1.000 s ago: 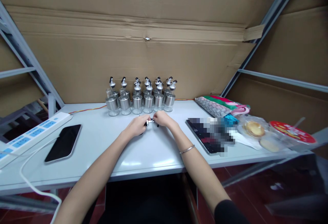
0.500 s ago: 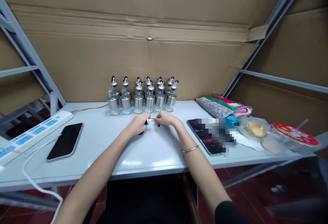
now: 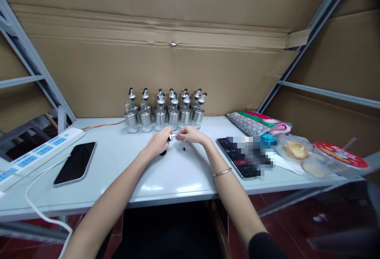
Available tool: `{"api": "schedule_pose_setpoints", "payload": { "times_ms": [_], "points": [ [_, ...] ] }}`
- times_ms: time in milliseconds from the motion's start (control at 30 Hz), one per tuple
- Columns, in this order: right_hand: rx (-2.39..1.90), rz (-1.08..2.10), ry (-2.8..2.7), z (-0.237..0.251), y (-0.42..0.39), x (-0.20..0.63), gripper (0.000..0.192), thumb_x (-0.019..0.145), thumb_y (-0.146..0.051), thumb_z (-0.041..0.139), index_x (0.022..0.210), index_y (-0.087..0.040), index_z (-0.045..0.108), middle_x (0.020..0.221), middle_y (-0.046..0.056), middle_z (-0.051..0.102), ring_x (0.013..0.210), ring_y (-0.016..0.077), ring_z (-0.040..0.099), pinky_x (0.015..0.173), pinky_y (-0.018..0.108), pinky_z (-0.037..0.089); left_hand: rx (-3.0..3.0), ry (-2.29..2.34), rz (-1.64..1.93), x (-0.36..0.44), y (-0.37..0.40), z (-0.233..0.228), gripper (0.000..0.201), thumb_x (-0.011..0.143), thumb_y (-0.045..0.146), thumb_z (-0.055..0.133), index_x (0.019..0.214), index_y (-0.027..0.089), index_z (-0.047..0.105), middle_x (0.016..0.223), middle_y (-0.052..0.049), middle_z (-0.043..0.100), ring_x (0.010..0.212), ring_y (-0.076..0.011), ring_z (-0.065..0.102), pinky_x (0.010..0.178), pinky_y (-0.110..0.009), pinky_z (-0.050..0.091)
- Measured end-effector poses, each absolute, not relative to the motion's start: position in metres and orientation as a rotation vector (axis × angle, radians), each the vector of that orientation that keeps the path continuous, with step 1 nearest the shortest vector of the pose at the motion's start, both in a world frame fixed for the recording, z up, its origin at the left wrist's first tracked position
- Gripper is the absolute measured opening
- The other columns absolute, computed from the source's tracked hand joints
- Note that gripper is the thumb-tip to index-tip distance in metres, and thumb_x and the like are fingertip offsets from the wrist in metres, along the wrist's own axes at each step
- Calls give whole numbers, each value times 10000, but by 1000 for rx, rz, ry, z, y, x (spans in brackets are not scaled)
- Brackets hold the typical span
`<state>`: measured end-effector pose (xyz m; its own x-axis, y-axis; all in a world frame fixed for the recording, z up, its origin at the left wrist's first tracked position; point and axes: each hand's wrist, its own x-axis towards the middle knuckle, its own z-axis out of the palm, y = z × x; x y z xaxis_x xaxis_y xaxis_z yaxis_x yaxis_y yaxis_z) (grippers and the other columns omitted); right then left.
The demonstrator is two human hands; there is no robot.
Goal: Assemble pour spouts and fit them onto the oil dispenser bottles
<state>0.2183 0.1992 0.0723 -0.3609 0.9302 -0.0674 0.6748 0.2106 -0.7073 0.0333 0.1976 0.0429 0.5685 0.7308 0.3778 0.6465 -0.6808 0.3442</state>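
R hand point(image 3: 192, 134) nudged fwd; L hand point(image 3: 159, 142) grips shiny metallic pc point(image 3: 173, 137).

The person's left hand point(image 3: 159, 142) hides part of the slim silver-and-black spout point(image 3: 173, 137), and the tiny black piece point(image 3: 184, 148) is too small to identify. Pixelation blurs the flat black-screened device point(image 3: 234, 156); the left edge cuts off the long white power strip point(image 3: 35, 157).

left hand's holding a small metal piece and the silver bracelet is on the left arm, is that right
Not quite: the head view shows the silver bracelet on the right arm. The left hand is indeed holding a small metal piece.
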Motion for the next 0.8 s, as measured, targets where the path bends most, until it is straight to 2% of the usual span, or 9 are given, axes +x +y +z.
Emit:
{"api": "schedule_pose_setpoints", "payload": {
  "times_ms": [133,267,433,567,733,800],
  "points": [
    [-1160,1157,-1918,71,202,217,137,772,-211,535,774,-117,635,677,18,647,629,94,564,661,237,447,2569,1263,860,33,197,47,233,722,75,410,911,201,463,902,-44,556,755,-190,552,636,-284,380],
    [-994,1257,-1845,71,201,218,174,755,-292,596,790,-124,620,694,11,631,646,92,551,686,248,439,2545,1319,930,34,196,50,191,742,131,458,919,203,448,898,-36,563,764,-190,562,623,-276,366],
    [-943,1282,-1812,73,200,219,289,776,-410,579,749,-123,604,686,10,604,658,93,541,705,253,433,2531,1301,902,35,191,53,195,786,339,532,889,203,437,799,-8,562,665,-169,544,597,-265,354],
    [-982,1308,-1772,73,200,217,325,773,-451,570,720,-131,583,683,9,594,657,95,542,716,261,441,2511,1262,868,35,192,52,198,802,368,527,871,202,444,737,8,550,622,-156,524,577,-256,340],
    [-973,1237,-1779,72,202,214,310,758,-432,579,663,-137,564,616,-16,545,605,88,498,648,242,420,2216,1040,1005,42,194,46,395,724,426,645,962,194,431,869,-7,583,720,-148,555,653,-258,407],
    [-980,1191,-1806,71,203,213,307,763,-429,566,688,-132,584,633,-10,558,607,89,496,642,242,416,2085,963,1094,46,195,44,396,738,405,640,992,189,426,897,-13,584,776,-144,565,690,-254,422]
  ]
}}
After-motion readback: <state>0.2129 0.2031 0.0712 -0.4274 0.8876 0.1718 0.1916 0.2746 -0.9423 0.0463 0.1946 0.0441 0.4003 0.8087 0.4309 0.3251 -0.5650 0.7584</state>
